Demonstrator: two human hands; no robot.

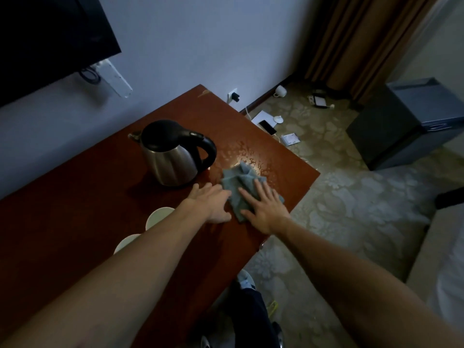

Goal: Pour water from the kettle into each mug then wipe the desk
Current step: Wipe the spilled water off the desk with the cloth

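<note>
A steel kettle [173, 156] with a black lid and handle stands upright on the reddish-brown desk [75, 209]. To its right a crumpled grey-blue cloth [238, 179] lies on the desk near the right edge. My right hand [263, 204] presses flat on the cloth with straight fingers. My left hand [213, 202] rests flat on the desk, its fingertips at the cloth's left edge. Water drops [241, 151] glisten on the wood beyond the cloth. Two white mugs [157, 217] [125, 243] stand near my left forearm, partly hidden by it.
A dark TV [45, 38] and a white power strip [115, 76] hang on the wall. On the carpet lie a mug [280, 91], papers, a phone [267, 126] and cables. A grey cabinet [406, 121] stands at right. The desk's right edge is close to my right hand.
</note>
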